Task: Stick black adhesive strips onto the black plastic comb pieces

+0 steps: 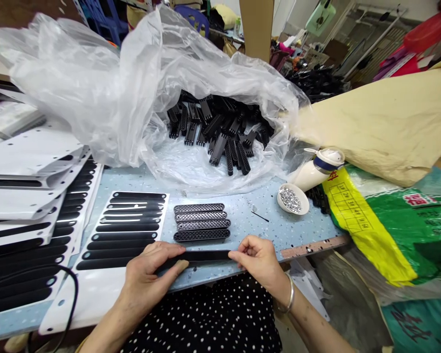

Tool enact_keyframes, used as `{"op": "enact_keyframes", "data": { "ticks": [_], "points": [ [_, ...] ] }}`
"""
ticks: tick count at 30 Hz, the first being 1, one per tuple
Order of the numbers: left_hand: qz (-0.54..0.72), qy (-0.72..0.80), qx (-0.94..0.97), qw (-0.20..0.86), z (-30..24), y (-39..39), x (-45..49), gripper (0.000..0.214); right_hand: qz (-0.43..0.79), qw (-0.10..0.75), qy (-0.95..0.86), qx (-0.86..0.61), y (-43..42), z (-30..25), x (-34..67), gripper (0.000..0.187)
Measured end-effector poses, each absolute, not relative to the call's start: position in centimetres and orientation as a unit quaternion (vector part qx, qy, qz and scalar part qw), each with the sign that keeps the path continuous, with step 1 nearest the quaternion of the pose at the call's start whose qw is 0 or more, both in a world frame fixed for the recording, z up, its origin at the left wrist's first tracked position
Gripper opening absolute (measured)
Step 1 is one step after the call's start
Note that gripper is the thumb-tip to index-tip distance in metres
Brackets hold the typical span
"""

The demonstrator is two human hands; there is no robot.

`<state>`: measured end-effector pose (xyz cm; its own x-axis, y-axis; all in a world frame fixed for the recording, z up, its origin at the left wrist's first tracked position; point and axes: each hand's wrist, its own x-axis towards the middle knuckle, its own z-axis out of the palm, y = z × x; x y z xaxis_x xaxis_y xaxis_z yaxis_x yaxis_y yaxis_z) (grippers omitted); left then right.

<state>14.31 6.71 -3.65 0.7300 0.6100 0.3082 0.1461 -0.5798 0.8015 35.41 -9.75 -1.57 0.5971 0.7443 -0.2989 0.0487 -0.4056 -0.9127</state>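
Note:
Between my two hands, at the near edge of the table, is a long black strip (208, 256). My left hand (150, 269) pinches its left end between thumb and fingers. At the other end, my right hand (259, 260) grips the tip with its fingers pressed together. Just beyond the strip lie several black plastic bars (202, 223) in a row, their lattice sides facing up. Left of them is a white sheet of black stickers (125, 228), long and rounded at the ends. Whether the strip is a bar, a sticker or both, I cannot tell.
A large clear plastic bag (132, 98) spills black plastic parts (220, 127) at the back. To the right stand a small bowl of metal bits (293, 200) and a white bottle (312, 171). More sticker sheets (29, 196) pile up at left, with a black cable (75, 289) across them.

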Motion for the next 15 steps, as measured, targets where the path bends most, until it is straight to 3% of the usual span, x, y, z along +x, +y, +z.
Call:
{"op": "enact_keyframes", "data": {
  "ticks": [6,15],
  "points": [
    [0.281,0.225,0.842,0.401,-3.8,6.7,14.2,0.018,0.421,0.560,-0.206,-0.683,-10.6,-2.3,36.3,0.035],
    [0.272,0.225,0.844,0.403,-3.6,6.8,14.2,0.016,0.331,0.449,-0.376,-0.740,-9.8,-2.1,35.2,0.025]
  ]
}}
